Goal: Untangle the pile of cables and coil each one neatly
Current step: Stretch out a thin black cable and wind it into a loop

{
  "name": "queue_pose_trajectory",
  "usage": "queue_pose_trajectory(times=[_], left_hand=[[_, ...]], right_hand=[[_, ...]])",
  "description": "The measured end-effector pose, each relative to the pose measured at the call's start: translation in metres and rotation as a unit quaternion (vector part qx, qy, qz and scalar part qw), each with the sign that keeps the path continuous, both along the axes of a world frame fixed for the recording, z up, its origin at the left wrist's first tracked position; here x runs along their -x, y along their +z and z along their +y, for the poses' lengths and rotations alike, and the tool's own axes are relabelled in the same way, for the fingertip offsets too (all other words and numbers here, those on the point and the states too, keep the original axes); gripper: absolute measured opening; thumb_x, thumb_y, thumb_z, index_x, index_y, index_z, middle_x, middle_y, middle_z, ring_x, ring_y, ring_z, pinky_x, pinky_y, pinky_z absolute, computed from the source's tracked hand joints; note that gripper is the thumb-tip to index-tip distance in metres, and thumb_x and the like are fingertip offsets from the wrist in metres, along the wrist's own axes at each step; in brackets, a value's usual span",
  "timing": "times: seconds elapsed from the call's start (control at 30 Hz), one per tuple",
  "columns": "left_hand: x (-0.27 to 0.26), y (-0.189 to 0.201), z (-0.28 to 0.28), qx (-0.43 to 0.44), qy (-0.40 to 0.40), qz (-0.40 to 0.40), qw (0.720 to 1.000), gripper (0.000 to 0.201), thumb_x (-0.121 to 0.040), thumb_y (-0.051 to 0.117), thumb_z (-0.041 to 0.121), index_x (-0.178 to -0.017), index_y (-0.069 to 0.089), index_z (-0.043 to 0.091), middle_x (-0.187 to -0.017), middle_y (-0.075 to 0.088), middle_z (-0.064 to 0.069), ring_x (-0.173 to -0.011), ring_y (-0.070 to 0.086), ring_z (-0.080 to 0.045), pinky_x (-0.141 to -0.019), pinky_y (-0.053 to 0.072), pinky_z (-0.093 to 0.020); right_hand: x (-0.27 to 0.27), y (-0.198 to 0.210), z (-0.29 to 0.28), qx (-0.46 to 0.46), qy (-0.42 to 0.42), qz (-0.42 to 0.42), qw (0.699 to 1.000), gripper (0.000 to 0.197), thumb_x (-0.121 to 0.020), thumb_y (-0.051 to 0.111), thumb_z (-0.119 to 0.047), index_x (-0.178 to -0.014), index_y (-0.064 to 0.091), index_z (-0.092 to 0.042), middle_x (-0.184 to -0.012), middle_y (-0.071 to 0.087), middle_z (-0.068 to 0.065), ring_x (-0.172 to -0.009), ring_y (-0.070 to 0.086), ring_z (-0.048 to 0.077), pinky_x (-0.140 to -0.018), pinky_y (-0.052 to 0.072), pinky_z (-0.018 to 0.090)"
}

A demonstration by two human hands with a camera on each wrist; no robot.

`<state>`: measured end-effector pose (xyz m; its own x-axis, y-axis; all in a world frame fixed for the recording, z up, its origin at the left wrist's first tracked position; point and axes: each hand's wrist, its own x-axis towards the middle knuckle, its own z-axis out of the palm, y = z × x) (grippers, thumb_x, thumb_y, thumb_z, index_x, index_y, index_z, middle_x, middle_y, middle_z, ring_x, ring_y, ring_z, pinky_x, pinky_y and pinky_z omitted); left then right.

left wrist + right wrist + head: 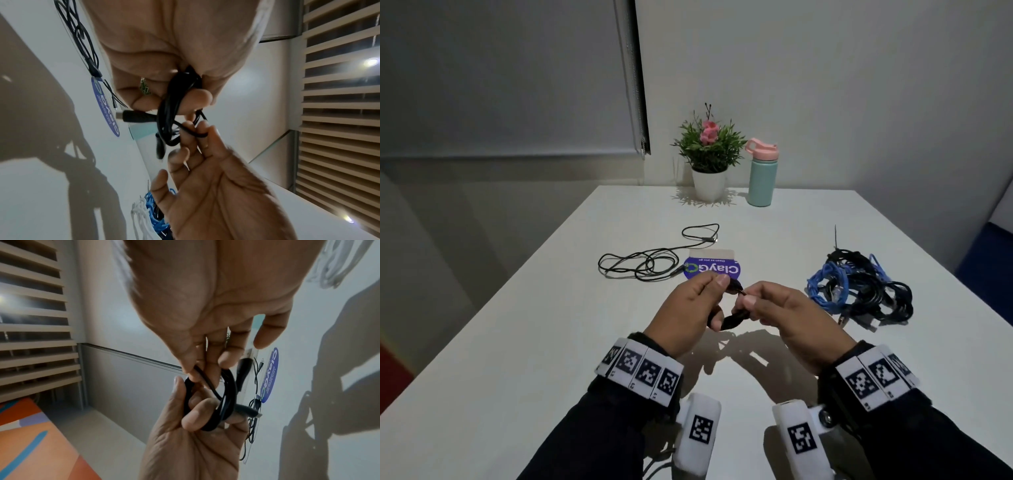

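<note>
- My left hand (688,308) has its fingers curled through a small black cable coil (174,113), thumb pressing the loops from above, held up over the white table (551,342).
- My right hand (784,311) pinches the loose end of that same black cable between thumb and fingertips (193,374), right beside the coil; the two hands nearly touch.
- From the left wrist view, a thick black plug (137,116) sticks out sideways from the coil.
- Just beyond my hands lies a blue sticker (712,269) on the table, reading "ClayGo", with a smaller line I make out as "Clean as you go"; it sits upside down to me.
- Left of the sticker, a thin black cable (650,260) sprawls in loose loops, one end touching the sticker's edge.
- To my right, well apart from the sticker, sits the tangled pile of cables (859,287), blue and black strands wound together, with a white cable showing beside the blue in the left wrist view.
- At the far edge stand a potted plant (709,154) with pink flowers and, just beside it, a mint bottle (762,174) with a pink lid.
- Both wrists wear white bands printed with black square markers (640,368).
</note>
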<state>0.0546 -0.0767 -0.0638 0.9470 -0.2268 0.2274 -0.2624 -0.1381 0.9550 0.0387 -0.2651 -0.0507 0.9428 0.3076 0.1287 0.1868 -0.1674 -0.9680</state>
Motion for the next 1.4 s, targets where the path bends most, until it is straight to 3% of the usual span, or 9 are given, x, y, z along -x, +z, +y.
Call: queue_pose_trajectory(times=[0.17, 0.3, 0.4, 0.57, 0.7, 0.87, 1.1, 1.2, 1.4], left_hand=[[0.008, 0.0, 0.0, -0.016, 0.015, -0.015, 1.0, 0.037, -0.101, 0.047, 0.046, -0.109, 0.069, 0.018, -0.062, 0.056, 0.008, -0.061, 0.054, -0.017, -0.069, 0.043, -0.031], [0.009, -0.005, 0.0, 0.026, 0.017, 0.025, 0.999, 0.03, -0.105, 0.047, 0.035, -0.103, 0.069, 0.016, -0.073, 0.054, 0.008, -0.057, 0.053, -0.014, -0.059, 0.044, -0.021], [0.008, -0.008, 0.0, 0.078, 0.003, 0.066, 0.995, 0.03, -0.103, 0.051, 0.041, -0.091, 0.07, 0.02, -0.081, 0.053, -0.002, -0.054, 0.054, -0.012, -0.056, 0.046, -0.025], [0.007, -0.014, -0.002, 0.12, -0.016, 0.108, 0.987, 0.034, -0.1, 0.054, 0.043, -0.08, 0.074, 0.024, -0.079, 0.051, 0.003, -0.055, 0.049, -0.006, -0.06, 0.048, -0.029], [0.012, -0.012, -0.006, 0.192, -0.05, 0.146, 0.969, 0.038, -0.102, 0.05, 0.038, -0.077, 0.069, 0.017, -0.069, 0.047, 0.007, -0.049, 0.041, -0.005, -0.049, 0.042, -0.021], [0.015, -0.005, -0.015, 0.286, -0.043, 0.125, 0.949, 0.036, -0.09, 0.054, 0.046, -0.069, 0.069, 0.022, -0.068, 0.048, 0.007, -0.048, 0.04, -0.005, -0.055, 0.039, -0.021], [0.01, 0.0, -0.012, 0.174, 0.038, -0.009, 0.984, 0.039, -0.104, 0.041, 0.046, -0.083, 0.073, 0.039, -0.064, 0.057, 0.009, -0.058, 0.05, -0.01, -0.064, 0.045, -0.028], [0.012, 0.002, -0.008, 0.115, 0.061, -0.069, 0.989, 0.035, -0.105, 0.038, 0.045, -0.09, 0.07, 0.041, -0.067, 0.062, 0.009, -0.06, 0.053, -0.004, -0.061, 0.046, -0.017], [0.015, 0.004, -0.007, 0.001, 0.105, -0.171, 0.98, 0.027, -0.101, 0.036, 0.046, -0.098, 0.063, 0.039, -0.101, 0.06, -0.006, -0.09, 0.059, -0.009, -0.077, 0.044, -0.013]], right_hand=[[0.006, -0.001, 0.008, -0.14, 0.004, 0.022, 0.99, 0.024, -0.1, 0.049, -0.023, -0.084, 0.062, -0.01, -0.075, 0.053, 0.005, -0.065, 0.037, 0.014, -0.061, 0.029, 0.028], [0.007, -0.003, 0.007, -0.197, 0.03, 0.091, 0.976, 0.02, -0.099, 0.052, -0.021, -0.094, 0.064, -0.006, -0.065, 0.049, -0.003, -0.055, 0.038, 0.01, -0.053, 0.028, 0.022], [0.002, -0.002, -0.003, -0.151, 0.037, 0.073, 0.985, 0.016, -0.096, 0.052, -0.005, -0.1, 0.067, -0.003, -0.074, 0.066, -0.008, -0.064, 0.05, 0.007, -0.061, 0.036, 0.021], [-0.004, 0.0, -0.022, 0.018, -0.019, -0.069, 0.997, 0.012, -0.094, 0.063, -0.011, -0.099, 0.074, -0.012, -0.069, 0.066, -0.018, -0.058, 0.053, -0.005, -0.057, 0.038, 0.005], [-0.006, -0.002, -0.021, 0.092, -0.058, -0.143, 0.984, 0.01, -0.09, 0.068, -0.013, -0.093, 0.076, -0.019, -0.081, 0.064, -0.007, -0.07, 0.058, 0.006, -0.068, 0.043, 0.017], [0.001, -0.002, -0.005, -0.059, -0.012, -0.019, 0.998, 0.013, -0.09, 0.066, -0.003, -0.093, 0.077, -0.009, -0.082, 0.075, 0.011, -0.077, 0.072, 0.023, -0.072, 0.06, 0.032], [0.007, 0.007, -0.008, -0.221, 0.115, 0.094, 0.964, 0.047, -0.073, 0.051, 0.01, -0.115, 0.069, 0.0, -0.116, 0.067, 0.027, -0.111, 0.066, 0.034, -0.092, 0.055, 0.035], [0.01, 0.008, -0.003, -0.256, 0.157, 0.088, 0.95, 0.042, -0.078, 0.062, 0.004, -0.12, 0.066, -0.002, -0.119, 0.066, 0.024, -0.113, 0.064, 0.033, -0.103, 0.05, 0.041], [0.012, 0.0, 0.011, -0.275, 0.064, 0.078, 0.956, 0.029, -0.077, 0.073, -0.01, -0.105, 0.064, -0.009, -0.096, 0.07, 0.005, -0.085, 0.062, 0.014, -0.074, 0.049, 0.024]])
